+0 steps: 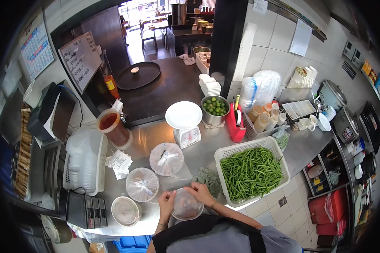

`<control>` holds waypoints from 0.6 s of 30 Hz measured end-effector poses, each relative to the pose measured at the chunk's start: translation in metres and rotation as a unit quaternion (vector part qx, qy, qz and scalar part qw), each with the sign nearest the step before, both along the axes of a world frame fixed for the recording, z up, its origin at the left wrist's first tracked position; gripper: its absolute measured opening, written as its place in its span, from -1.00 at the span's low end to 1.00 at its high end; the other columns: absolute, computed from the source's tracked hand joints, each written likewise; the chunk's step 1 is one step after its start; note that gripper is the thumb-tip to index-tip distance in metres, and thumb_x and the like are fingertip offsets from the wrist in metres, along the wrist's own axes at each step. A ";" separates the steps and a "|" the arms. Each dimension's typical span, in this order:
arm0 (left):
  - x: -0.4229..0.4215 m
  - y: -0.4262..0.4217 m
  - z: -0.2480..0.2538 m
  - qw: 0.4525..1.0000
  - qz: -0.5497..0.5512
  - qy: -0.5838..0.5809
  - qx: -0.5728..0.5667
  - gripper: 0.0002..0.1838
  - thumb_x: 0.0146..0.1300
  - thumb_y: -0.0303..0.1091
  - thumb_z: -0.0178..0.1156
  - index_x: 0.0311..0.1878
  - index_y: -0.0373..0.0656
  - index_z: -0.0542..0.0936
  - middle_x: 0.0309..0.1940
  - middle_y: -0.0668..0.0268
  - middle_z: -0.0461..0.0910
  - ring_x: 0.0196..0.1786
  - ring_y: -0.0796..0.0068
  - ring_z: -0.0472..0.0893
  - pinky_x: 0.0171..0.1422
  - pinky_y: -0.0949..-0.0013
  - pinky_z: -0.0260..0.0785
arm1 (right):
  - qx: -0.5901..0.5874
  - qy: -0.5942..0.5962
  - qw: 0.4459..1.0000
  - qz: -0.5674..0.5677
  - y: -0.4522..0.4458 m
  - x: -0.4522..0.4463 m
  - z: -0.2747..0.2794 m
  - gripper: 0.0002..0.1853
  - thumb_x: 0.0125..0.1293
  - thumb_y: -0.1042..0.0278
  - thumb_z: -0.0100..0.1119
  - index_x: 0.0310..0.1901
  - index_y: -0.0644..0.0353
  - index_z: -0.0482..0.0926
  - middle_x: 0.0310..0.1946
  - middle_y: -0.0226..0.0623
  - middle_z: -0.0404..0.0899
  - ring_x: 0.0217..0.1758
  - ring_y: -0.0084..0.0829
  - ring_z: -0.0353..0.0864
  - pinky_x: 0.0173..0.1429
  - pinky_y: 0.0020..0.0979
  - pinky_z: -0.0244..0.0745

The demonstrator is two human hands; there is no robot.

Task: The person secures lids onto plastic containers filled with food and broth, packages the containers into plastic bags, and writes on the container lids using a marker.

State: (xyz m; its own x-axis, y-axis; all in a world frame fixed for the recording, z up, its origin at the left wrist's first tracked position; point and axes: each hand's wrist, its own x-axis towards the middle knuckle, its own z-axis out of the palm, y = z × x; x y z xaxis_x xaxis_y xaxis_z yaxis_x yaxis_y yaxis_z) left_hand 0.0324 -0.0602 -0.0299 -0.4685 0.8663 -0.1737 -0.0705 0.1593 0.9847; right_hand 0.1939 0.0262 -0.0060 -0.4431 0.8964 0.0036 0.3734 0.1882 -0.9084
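At the counter's near edge stands a round plastic tub [185, 205] with a translucent cover over its top. My left hand [166, 203] pinches the cover's left edge. On the far right side of the rim, my right hand [201, 193] has its fingers closed on the same edge. Just left are two bag-wrapped round tubs, one nearer [142, 185] and one farther back [167, 159], both with knotted plastic on top. A lidded tub [126, 211] sits at the lower left. Beside my right hand lies a crumpled green cloth [207, 180].
A white basket [286, 179] of green beans [252, 172] is to the right. Behind are a kitchen scale [188, 134], a pot of green limes [215, 106], a red holder [237, 128] and a container of red sauce [114, 130]. Paper slips [119, 163] lie left.
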 end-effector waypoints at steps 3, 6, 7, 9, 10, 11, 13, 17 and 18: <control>-0.003 0.001 -0.002 0.998 -0.028 -0.044 -0.030 -0.81 0.22 -0.29 0.20 -0.38 -0.23 0.55 -0.50 0.45 0.48 -0.43 0.74 0.38 -0.35 0.61 0.21 | -0.013 0.020 1.000 0.003 0.002 -0.001 -0.005 -0.60 0.16 0.13 0.23 -0.58 0.29 0.39 -0.69 -0.21 0.27 -0.64 -0.46 0.22 -0.51 -0.37 0.20; 0.006 0.005 0.015 0.988 -0.041 -0.146 -0.001 -0.81 0.28 -0.32 0.11 -0.24 -0.25 0.59 -0.31 0.39 0.50 -0.23 0.66 0.45 -0.12 0.57 0.29 | 0.004 0.125 0.992 -0.014 -0.001 -0.008 0.002 -0.69 0.15 0.22 0.25 -0.53 0.30 0.45 -0.64 -0.30 0.31 -0.60 -0.52 0.22 -0.49 -0.43 0.18; 0.003 0.004 0.010 0.989 -0.058 -0.133 0.004 -0.81 0.30 -0.33 0.09 -0.21 -0.25 0.59 -0.25 0.38 0.49 -0.17 0.63 0.45 -0.06 0.56 0.29 | -0.005 0.128 0.992 0.007 0.000 -0.009 -0.003 -0.71 0.16 0.24 0.24 -0.53 0.28 0.45 -0.62 -0.37 0.30 -0.58 -0.58 0.21 -0.48 -0.47 0.17; -0.004 0.005 -0.001 0.989 -0.101 -0.111 0.013 -0.79 0.32 -0.36 0.04 -0.13 -0.26 0.59 -0.15 0.36 0.47 -0.07 0.57 0.46 0.05 0.53 0.28 | -0.022 0.132 0.990 0.038 0.005 -0.004 -0.012 -0.75 0.19 0.29 0.23 -0.51 0.24 0.45 -0.59 -0.51 0.28 -0.54 -0.68 0.18 -0.45 -0.56 0.14; -0.004 0.005 -0.003 0.988 -0.098 -0.119 0.012 -0.79 0.32 -0.36 0.04 -0.13 -0.26 0.59 -0.15 0.36 0.47 -0.08 0.58 0.46 0.05 0.53 0.28 | -0.032 0.128 0.990 0.043 0.005 -0.001 -0.013 -0.77 0.19 0.30 0.23 -0.50 0.23 0.47 -0.59 -0.51 0.28 -0.53 -0.68 0.18 -0.45 -0.56 0.13; -0.005 0.006 -0.004 0.987 -0.097 -0.127 0.010 -0.79 0.32 -0.36 0.03 -0.14 -0.26 0.59 -0.16 0.36 0.48 -0.09 0.58 0.46 0.04 0.53 0.28 | -0.043 0.123 0.990 0.046 0.006 -0.001 -0.014 -0.78 0.19 0.30 0.23 -0.49 0.23 0.48 -0.59 -0.52 0.28 -0.53 -0.69 0.18 -0.44 -0.57 0.13; -0.004 0.006 -0.004 0.985 -0.097 -0.144 0.000 -0.79 0.32 -0.36 0.03 -0.14 -0.27 0.59 -0.17 0.36 0.49 -0.12 0.59 0.46 0.02 0.54 0.28 | -0.065 0.121 0.989 0.051 0.006 -0.001 -0.017 -0.81 0.19 0.31 0.23 -0.47 0.21 0.50 -0.59 -0.53 0.29 -0.52 -0.69 0.19 -0.44 -0.58 0.13; -0.004 0.006 -0.009 0.980 -0.085 -0.176 -0.029 -0.79 0.32 -0.36 0.03 -0.14 -0.26 0.58 -0.24 0.38 0.53 -0.16 0.63 0.45 0.00 0.56 0.27 | -0.080 0.132 0.987 0.050 0.006 -0.005 -0.023 -0.83 0.18 0.30 0.23 -0.40 0.21 0.52 -0.57 -0.50 0.32 -0.51 -0.67 0.23 -0.41 -0.57 0.19; -0.002 0.006 -0.008 0.987 -0.074 -0.145 -0.020 -0.79 0.32 -0.35 0.03 -0.15 -0.26 0.58 -0.24 0.38 0.53 -0.16 0.64 0.45 -0.01 0.55 0.28 | -0.076 0.134 0.987 0.047 0.006 -0.005 -0.017 -0.83 0.18 0.29 0.23 -0.38 0.22 0.52 -0.56 -0.48 0.33 -0.50 -0.66 0.25 -0.40 -0.57 0.21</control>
State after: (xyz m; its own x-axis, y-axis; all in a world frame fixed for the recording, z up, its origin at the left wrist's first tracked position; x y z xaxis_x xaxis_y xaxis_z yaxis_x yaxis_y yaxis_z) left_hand 0.0301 -0.0540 -0.0378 -0.2641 0.9110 -0.3169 -0.3209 0.2268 0.9195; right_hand 0.1884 0.0322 -0.0232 -0.5256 0.8507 0.0011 0.1026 0.0646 -0.9926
